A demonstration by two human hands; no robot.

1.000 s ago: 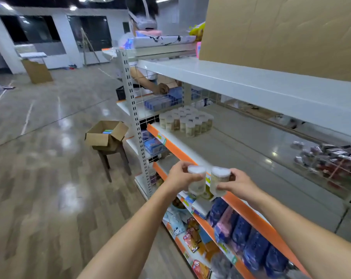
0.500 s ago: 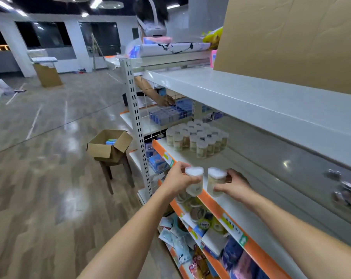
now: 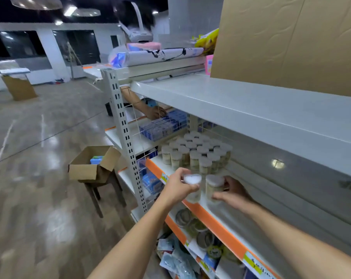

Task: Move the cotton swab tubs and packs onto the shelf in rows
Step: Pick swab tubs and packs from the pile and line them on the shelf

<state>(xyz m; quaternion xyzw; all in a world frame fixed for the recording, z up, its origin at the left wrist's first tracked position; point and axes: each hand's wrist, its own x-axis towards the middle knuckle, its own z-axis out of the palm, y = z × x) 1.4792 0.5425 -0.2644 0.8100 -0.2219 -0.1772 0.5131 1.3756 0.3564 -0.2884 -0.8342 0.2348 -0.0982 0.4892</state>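
While each hand, left (image 3: 175, 189) and right (image 3: 234, 193), grips one tub (image 3: 192, 187), rows fill the shelf (image 3: 227, 214).

Both forearms reach forward, bare. The left hand (image 3: 175, 186) has its fingers curled round a tub (image 3: 192, 187); the right hand (image 3: 234, 193) grips a second tub (image 3: 213, 186), thumb toward the viewer.

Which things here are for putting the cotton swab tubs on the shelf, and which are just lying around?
For the job:
left hand holding a tub
right hand holding another tub
tubs already in rows
the orange-edged shelf

Just lying around:
open cardboard box on a stool
blue boxes
big cardboard sheet
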